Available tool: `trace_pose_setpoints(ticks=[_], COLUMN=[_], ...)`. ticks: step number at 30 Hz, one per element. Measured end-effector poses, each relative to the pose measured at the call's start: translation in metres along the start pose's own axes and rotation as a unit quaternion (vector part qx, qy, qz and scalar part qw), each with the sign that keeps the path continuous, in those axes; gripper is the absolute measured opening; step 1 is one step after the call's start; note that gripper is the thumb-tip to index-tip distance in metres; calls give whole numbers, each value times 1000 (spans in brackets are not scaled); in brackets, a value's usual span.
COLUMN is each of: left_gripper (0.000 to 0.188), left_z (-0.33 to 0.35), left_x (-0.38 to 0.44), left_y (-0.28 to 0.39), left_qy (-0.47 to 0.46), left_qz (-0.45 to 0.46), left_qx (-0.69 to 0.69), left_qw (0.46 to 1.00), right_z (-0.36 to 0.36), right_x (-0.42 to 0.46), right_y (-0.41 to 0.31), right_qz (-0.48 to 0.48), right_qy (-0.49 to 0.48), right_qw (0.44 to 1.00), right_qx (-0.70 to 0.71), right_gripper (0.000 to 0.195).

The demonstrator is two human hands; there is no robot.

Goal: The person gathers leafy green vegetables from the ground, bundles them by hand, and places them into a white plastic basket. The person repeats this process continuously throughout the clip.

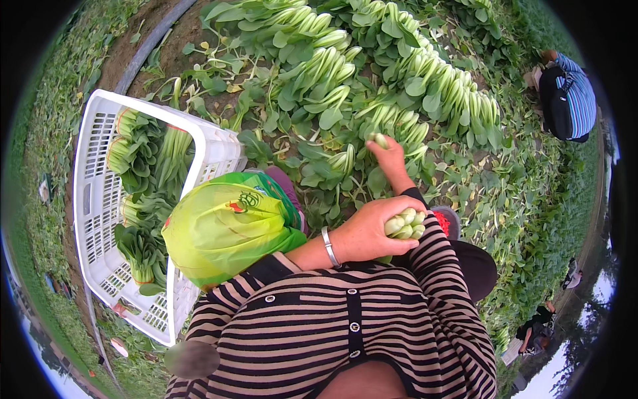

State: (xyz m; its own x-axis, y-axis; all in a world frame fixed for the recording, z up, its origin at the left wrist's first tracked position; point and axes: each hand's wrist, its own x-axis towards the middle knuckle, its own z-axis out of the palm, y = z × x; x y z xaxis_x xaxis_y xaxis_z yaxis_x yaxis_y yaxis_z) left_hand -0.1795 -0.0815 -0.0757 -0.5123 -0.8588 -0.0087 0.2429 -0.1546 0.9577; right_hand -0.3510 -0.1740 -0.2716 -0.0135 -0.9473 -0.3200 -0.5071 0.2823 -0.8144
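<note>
My left hand [366, 232], with a silver bangle at the wrist, is closed around a bundle of bok choy [406, 223]. The pale cut stem ends face up out of the fist; most of the leaves are hidden below. Farther forward, my right hand [391, 155] grips the pale base of a bok choy [380, 140]. That hand is over a row of cut bok choy [398, 117] lying on the ground. A small separate group of bok choy [343, 158] lies to its left. My right forearm passes just beyond the left hand's bundle.
At left a white plastic crate [79, 199] holds banded bok choy bunches [141, 249]. A yellow-green plastic bag [224, 224] covers my left knee. Longer bok choy rows [448, 82] lie ahead. A hose [149, 50] crosses the soil. A co-worker [573, 99] bends at right.
</note>
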Motion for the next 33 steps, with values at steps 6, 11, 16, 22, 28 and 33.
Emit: trace_pose_setpoints(ticks=[6, 11, 16, 22, 28, 33], left_gripper=[47, 46, 47, 51, 52, 46], left_z=[3, 3, 1, -5, -4, 0], left_x=[1, 2, 1, -1, 2, 2], left_y=[2, 4, 0, -3, -3, -7], left_qy=[-11, -14, -4, 2, 15, 35], left_qz=[-3, -7, 3, -7, -12, -40], left_qx=[0, -1, -8, 3, -15, -69], left_qw=[1000, 1000, 1000, 1000, 1000, 996], right_z=[-80, -64, 18, 62, 47, 6], right_x=[-17, -29, -27, 4, 8, -22], right_y=[-12, -20, -14, 37, 47, -2], right_qz=[117, 178, 169, 53, 102, 134], right_qy=[31, 6, -152, -56, -72, -65], right_qw=[880, 909, 960, 977, 989, 947], right_qx=[459, 377, 164, -201, 83, 286], right_gripper=[22, 26, 20, 48, 37, 37])
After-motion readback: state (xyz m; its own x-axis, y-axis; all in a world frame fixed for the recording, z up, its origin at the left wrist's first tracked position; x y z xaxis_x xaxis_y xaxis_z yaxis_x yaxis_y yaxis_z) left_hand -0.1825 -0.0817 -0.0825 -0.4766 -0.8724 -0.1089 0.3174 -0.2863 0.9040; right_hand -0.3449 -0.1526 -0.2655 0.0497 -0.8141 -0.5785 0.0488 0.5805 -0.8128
